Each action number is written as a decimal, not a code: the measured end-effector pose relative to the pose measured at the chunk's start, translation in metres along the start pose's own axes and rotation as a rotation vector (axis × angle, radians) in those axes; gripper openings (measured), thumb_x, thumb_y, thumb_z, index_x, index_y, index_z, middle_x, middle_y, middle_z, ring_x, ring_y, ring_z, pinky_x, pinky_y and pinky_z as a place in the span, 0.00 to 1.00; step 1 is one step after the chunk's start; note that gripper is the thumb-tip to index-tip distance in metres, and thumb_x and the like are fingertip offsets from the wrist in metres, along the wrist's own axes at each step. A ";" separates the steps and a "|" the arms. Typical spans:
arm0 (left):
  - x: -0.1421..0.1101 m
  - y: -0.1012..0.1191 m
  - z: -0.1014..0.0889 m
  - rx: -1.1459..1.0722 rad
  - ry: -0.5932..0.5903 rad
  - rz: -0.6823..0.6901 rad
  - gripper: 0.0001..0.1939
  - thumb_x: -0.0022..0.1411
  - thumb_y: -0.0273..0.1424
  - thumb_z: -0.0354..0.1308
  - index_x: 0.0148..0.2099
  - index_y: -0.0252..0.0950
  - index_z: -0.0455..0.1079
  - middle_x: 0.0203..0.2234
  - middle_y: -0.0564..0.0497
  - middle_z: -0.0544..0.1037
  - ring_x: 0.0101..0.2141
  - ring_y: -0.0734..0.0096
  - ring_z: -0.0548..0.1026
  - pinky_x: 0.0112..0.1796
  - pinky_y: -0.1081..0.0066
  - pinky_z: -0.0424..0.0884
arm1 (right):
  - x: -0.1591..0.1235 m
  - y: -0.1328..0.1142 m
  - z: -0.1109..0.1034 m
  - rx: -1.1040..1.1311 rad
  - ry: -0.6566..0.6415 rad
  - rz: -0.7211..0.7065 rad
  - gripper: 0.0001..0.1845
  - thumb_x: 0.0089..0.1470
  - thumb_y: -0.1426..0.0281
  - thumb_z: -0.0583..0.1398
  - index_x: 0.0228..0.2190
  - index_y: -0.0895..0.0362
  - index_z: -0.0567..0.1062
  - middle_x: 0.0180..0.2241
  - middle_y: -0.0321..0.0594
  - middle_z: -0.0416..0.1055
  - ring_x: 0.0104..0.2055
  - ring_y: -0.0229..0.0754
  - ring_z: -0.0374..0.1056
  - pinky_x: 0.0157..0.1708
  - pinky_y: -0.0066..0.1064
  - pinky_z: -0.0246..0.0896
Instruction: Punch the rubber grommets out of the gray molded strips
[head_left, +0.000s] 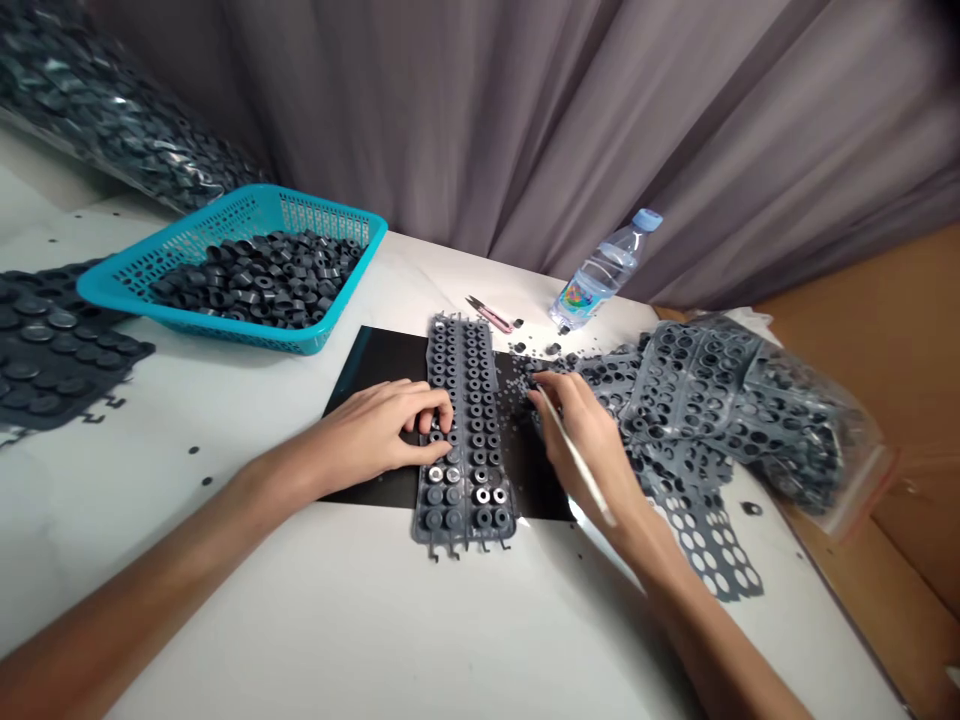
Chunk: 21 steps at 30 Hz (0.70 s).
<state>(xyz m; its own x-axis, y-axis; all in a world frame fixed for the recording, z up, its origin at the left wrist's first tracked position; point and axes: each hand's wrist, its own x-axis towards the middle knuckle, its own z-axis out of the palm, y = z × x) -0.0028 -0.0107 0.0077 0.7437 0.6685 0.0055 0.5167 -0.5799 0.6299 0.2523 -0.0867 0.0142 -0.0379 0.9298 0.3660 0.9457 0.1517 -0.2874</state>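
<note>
The left hand point(394, 425), thumb and fingers parted in a loose curl, touches the gray molded sheet point(463, 440) of round studs, which lies lengthwise across a black mat point(386, 360). The right hand point(583, 430) grips a slim white tool point(577, 458) to the right of the sheet; whether its fingertips also pinch a piece, I cannot tell. Beyond, on the desk point(450, 640), lie pink-handled snips point(489, 314), a water bottle point(604, 270), perforated sheets point(675, 380) and a turquoise basket point(319, 342) of dark pieces.
</note>
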 end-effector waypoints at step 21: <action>-0.008 0.013 -0.002 0.001 0.051 -0.076 0.09 0.66 0.40 0.58 0.47 0.45 0.69 0.40 0.54 0.71 0.37 0.67 0.74 0.40 0.66 0.69 | -0.002 -0.029 -0.010 0.449 -0.420 -0.189 0.06 0.68 0.67 0.59 0.44 0.55 0.74 0.38 0.40 0.74 0.36 0.39 0.71 0.39 0.29 0.67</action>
<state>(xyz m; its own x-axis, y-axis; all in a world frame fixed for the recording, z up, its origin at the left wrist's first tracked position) -0.0027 -0.0223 0.0168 0.6801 0.7331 -0.0027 0.5712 -0.5275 0.6288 0.2279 -0.0968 0.0307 -0.4001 0.9115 0.0952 0.6865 0.3668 -0.6278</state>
